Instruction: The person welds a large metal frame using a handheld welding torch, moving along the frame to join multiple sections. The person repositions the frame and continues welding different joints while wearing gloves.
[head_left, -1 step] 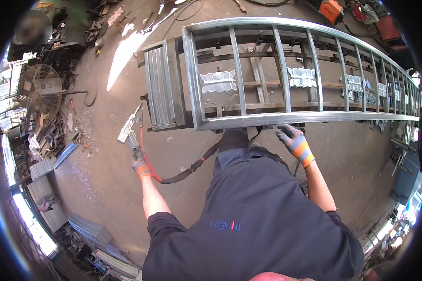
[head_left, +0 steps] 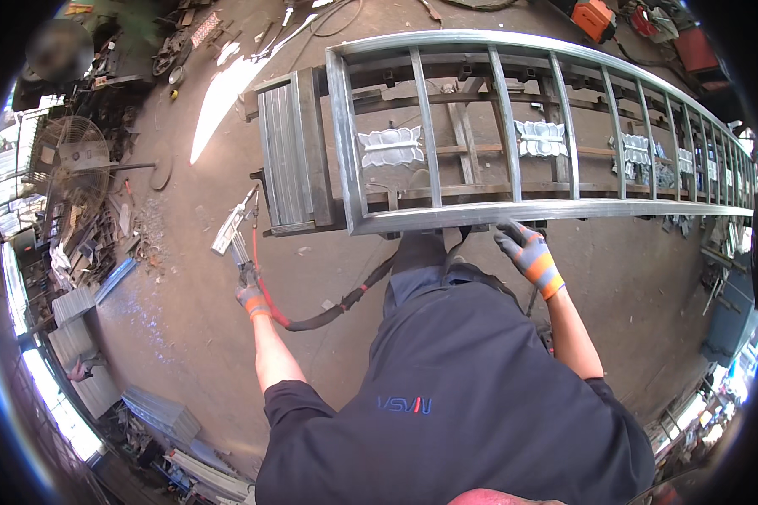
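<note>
My left hand (head_left: 250, 293), in a grey and orange glove, is closed around the lower end of a long light-grey metal tool (head_left: 230, 229) with thin rods along it; its exact kind is unclear. A red and black cable (head_left: 312, 321) passes beside this hand and curves back toward my legs. On the other side, my gloved right hand (head_left: 526, 255) has its fingers apart, close under the near rail of a ladder-like metal frame (head_left: 480, 212). Whether the fingertips touch that rail I cannot tell. Pale leaf-shaped ornaments (head_left: 541, 139) sit between the frame's bars.
Left of the frame lies a stack of metal channels (head_left: 286, 156) on a dark support. A standing fan (head_left: 80, 156), scrap and metal sheets (head_left: 156, 412) line the left side. An orange machine (head_left: 595, 20) stands at the far right, a grey-blue bin (head_left: 733, 316) at right.
</note>
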`<state>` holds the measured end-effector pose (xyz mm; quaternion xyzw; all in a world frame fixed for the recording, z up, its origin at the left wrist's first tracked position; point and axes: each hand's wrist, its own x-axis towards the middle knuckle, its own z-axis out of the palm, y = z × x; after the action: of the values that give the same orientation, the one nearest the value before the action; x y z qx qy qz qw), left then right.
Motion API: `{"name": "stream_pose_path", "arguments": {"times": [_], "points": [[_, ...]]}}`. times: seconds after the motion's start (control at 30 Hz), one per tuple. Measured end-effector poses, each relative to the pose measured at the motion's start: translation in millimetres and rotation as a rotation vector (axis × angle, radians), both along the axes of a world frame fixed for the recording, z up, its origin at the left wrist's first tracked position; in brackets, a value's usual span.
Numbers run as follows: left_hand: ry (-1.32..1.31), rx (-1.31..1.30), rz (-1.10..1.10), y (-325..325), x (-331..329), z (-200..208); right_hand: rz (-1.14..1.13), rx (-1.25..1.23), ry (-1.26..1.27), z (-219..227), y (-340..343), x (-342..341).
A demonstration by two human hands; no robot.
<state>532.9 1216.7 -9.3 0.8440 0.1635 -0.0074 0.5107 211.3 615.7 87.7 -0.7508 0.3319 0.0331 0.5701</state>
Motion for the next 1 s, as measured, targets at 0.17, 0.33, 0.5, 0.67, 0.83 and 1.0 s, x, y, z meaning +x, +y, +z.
{"name": "stream_pose_path", "arguments": {"times": [0.17, 0.33, 0.5, 0.67, 0.83, 1.0], "points": [[0.207, 0.359, -0.035, -3, 21, -23, 0.016, -0.006, -0.009, 23, -1, 12], [0.123, 0.474, -0.166, 6, 45, -71, -0.060, -0.052, 0.058, 28, -8, 20], [0.503, 0.339, -0.013, -22, 68, -100, 0.129, -0.320, 0.269, 34, -17, 39], [0.197, 0.272, -0.147, -143, 84, -101, 0.064, -0.192, 0.095, 24, -25, 86], [-0.044, 0.151, -0.201, -215, 61, -49, 0.070, -0.033, 0.106, -32, -13, 137], [-0.162, -0.136, -0.242, -236, 11, 21, 0.342, -0.328, 0.191, -93, -14, 197]]}}
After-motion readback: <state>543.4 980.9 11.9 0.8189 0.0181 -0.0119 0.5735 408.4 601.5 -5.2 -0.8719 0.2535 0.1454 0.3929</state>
